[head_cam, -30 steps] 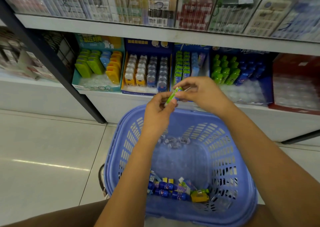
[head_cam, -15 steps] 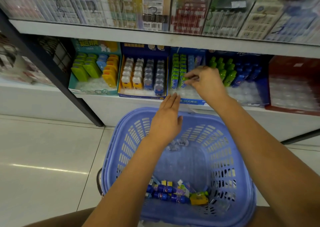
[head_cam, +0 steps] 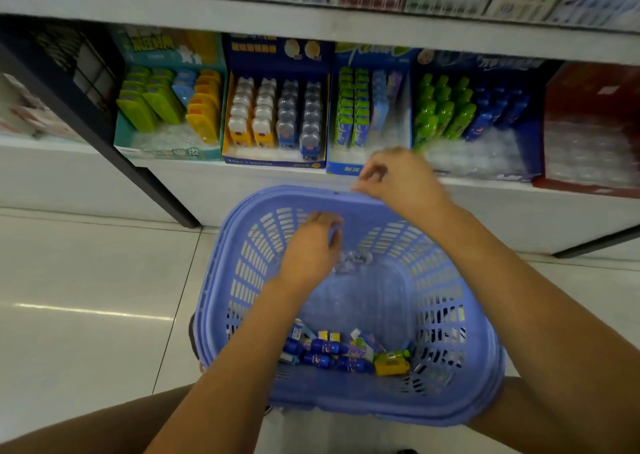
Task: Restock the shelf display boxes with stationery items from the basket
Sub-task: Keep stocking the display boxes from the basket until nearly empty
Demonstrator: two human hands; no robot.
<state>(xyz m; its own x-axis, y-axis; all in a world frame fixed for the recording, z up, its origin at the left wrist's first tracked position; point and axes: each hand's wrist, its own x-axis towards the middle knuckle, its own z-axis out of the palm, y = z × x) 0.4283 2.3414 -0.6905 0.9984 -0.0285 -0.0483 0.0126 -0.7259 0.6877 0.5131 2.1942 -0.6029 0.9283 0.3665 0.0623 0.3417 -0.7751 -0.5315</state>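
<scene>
A purple-blue plastic basket [head_cam: 287, 195] rests on my lap below the shelf. Small blue bottles [head_cam: 325, 349], a yellow item [head_cam: 391, 365] and other small packs lie at its near end. My left hand [head_cam: 311, 249] hangs over the basket's far half, fingers loosely curled downward, with nothing visible in it. My right hand [head_cam: 398, 176] is blurred above the far rim, just in front of the blue display box of green packs [head_cam: 360, 110], and holds nothing I can see.
On the lower shelf stand a teal box of green and yellow items [head_cam: 166, 107], a box of bear-shaped items [head_cam: 277, 117], a box of green and blue bottles [head_cam: 467, 110] and a red box [head_cam: 588, 124]. A dark shelf post [head_cam: 104, 134] stands left.
My right hand took the green pack from both hands to the display box, left it there and drew back toward the basket rim. My left hand dropped lower into the basket.
</scene>
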